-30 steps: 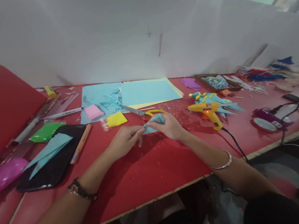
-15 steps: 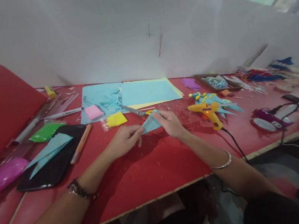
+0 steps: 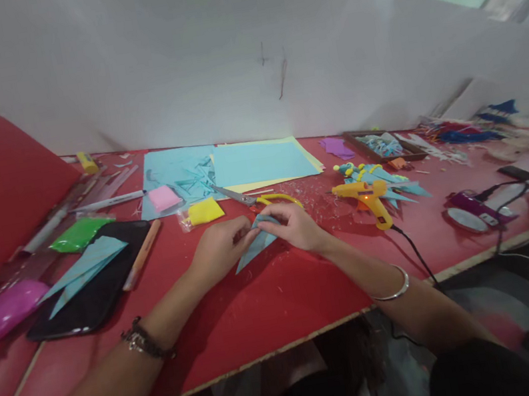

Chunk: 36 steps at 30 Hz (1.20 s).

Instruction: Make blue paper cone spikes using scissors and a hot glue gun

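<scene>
Between my two hands is a small piece of light blue paper (image 3: 255,248), its pointed end hanging down to the left above the red table. My left hand (image 3: 222,249) pinches the paper's upper edge with thumb and forefinger. From the other side my right hand (image 3: 296,228) grips the same edge, fingers bent over it. Just beyond the hands lie scissors (image 3: 272,198) with yellow handles, blades pointing to the far left. Fingers cover part of the paper.
A yellow hot glue gun (image 3: 369,199) with a lit orange light lies right, beside a blue paper craft (image 3: 382,175). Blue sheets (image 3: 261,160) lie at the back. Left are a black tray (image 3: 103,296) with folded blue paper, a marker (image 3: 142,255) and coloured packets (image 3: 204,211).
The blue paper has turned so its point now hangs lower left. My right hand has come down and left, closer to my left hand, uncovering the scissors' yellow handles.
</scene>
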Tool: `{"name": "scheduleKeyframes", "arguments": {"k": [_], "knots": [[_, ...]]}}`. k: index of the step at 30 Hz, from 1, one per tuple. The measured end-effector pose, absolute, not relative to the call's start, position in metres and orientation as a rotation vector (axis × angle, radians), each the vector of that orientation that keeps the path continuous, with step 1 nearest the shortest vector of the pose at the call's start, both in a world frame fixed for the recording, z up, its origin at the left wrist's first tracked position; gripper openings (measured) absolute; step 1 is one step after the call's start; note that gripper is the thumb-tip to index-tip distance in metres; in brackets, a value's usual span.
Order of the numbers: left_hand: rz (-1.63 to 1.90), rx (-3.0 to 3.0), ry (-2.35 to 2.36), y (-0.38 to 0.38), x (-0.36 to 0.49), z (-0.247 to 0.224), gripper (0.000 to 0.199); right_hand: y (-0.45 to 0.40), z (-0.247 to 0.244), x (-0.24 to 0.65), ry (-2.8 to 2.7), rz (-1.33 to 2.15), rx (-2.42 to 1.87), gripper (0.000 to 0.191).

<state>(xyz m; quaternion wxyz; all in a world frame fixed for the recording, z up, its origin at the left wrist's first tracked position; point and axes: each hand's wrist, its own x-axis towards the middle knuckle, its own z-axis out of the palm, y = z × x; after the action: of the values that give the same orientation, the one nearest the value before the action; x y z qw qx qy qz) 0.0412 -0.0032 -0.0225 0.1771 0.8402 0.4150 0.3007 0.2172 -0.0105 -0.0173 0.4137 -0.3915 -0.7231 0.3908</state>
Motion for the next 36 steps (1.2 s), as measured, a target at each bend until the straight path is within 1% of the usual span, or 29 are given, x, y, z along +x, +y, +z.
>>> {"name": "scheduleKeyframes", "arguments": {"k": [6,13,20,23,26,27,29,30,34,36], "knots": [[0.881,2.3,1.134,-0.005,0.046,-0.02,0.024,-0.01,-0.018,0.215,-1.663,0.944,-1.027,0.023],[0.851,2.2,1.063,-0.002,0.045,-0.023,0.028,-0.008,-0.014,0.214,-1.594,0.89,-1.066,0.019],[0.766,2.287,1.014,0.003,0.037,-0.021,0.032,-0.004,-0.02,0.219,-1.5,0.802,-1.107,0.024],[0.739,2.316,1.083,0.004,0.033,-0.016,0.032,-0.003,-0.021,0.22,-1.525,0.773,-1.112,0.027],[0.715,2.309,1.144,0.003,0.032,-0.017,0.017,-0.005,-0.02,0.218,-1.638,0.788,-1.063,0.022],[0.714,2.303,1.126,0.003,0.033,-0.018,0.017,-0.005,-0.02,0.217,-1.679,0.802,-1.03,0.02],[0.713,2.301,1.064,0.004,0.034,-0.022,0.028,-0.006,-0.02,0.216,-1.73,0.827,-0.975,0.016],[0.709,2.306,1.042,0.004,0.034,-0.024,0.029,-0.007,-0.02,0.215,-1.735,0.831,-0.963,0.015],[0.688,2.301,1.083,0.005,0.034,-0.026,0.019,-0.007,-0.02,0.216,-1.708,0.818,-1.022,0.017],[0.698,2.255,1.15,0.006,0.034,-0.023,0.023,-0.006,-0.02,0.219,-1.714,0.758,-1.072,0.02]]}}
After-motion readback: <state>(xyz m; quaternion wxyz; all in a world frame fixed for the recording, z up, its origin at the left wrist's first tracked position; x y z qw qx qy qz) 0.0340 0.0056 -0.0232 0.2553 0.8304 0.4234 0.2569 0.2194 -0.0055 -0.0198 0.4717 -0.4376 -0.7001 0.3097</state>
